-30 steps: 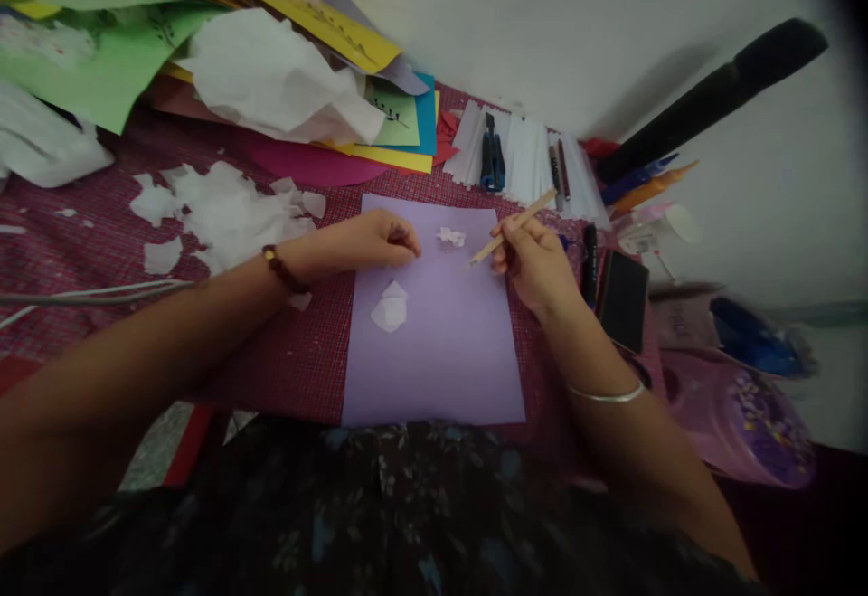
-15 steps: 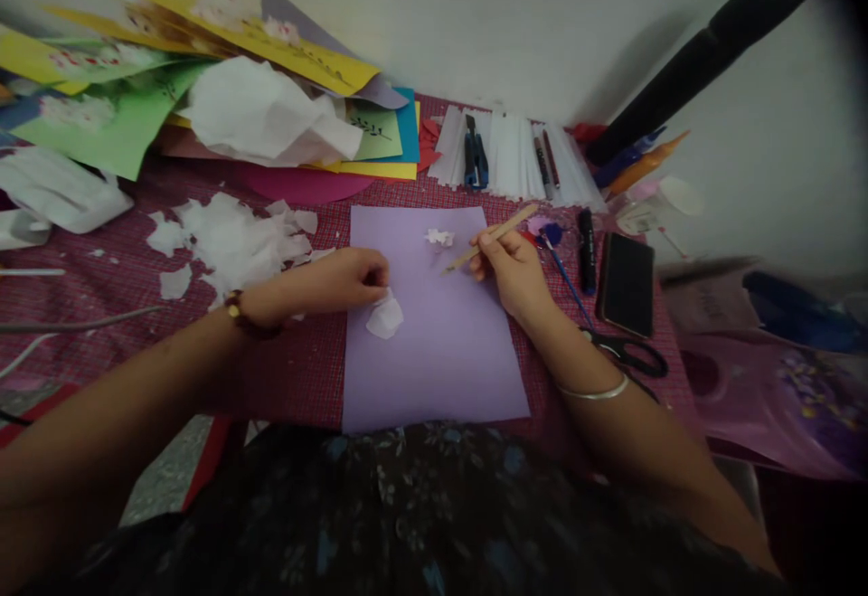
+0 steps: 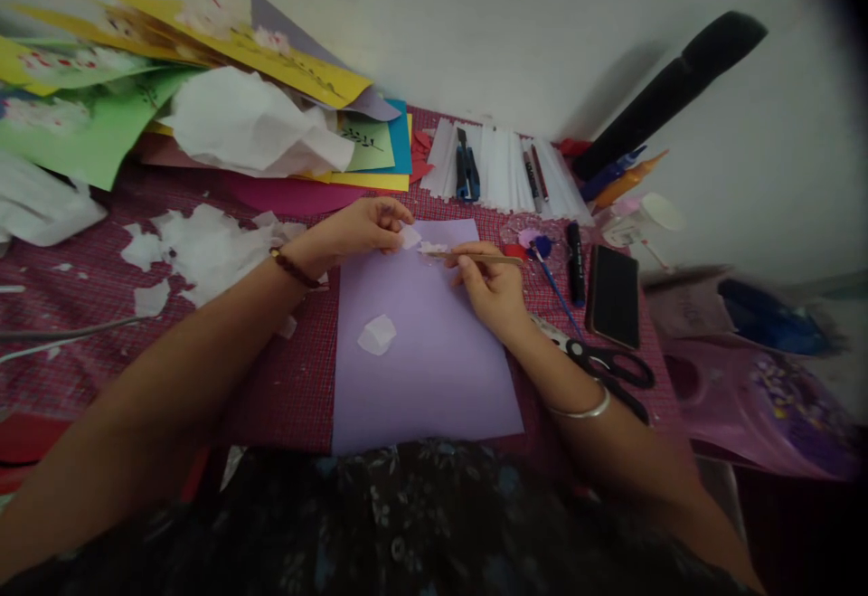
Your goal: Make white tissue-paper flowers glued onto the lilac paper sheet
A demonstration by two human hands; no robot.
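A purple sheet of paper (image 3: 427,370) lies flat before me. Over its upper left part, my left hand (image 3: 370,227) pinches a small piece of white tissue paper (image 3: 410,236). My right hand (image 3: 492,284) grips a thin wooden stick (image 3: 498,259) like a pen; its tip reaches the small white tissue cluster (image 3: 432,249) on the sheet's upper part. The held tissue is beside that cluster, and I cannot tell whether they touch. Another loose tissue piece (image 3: 377,335) rests lower on the sheet, left of its middle.
Torn white tissue (image 3: 210,252) is heaped at left. Coloured cards (image 3: 318,67) and crumpled tissue (image 3: 254,121) stand behind. White strips (image 3: 498,166) carry a blue cutter (image 3: 467,171). At right lie a black marker (image 3: 576,266), a paintbrush (image 3: 557,288), scissors (image 3: 603,361) and a phone (image 3: 614,296).
My left hand has moved up and right and now holds a tissue piece near the cluster. The stick has turned nearly level, its tip moved left to the cluster. The view has shifted slightly.
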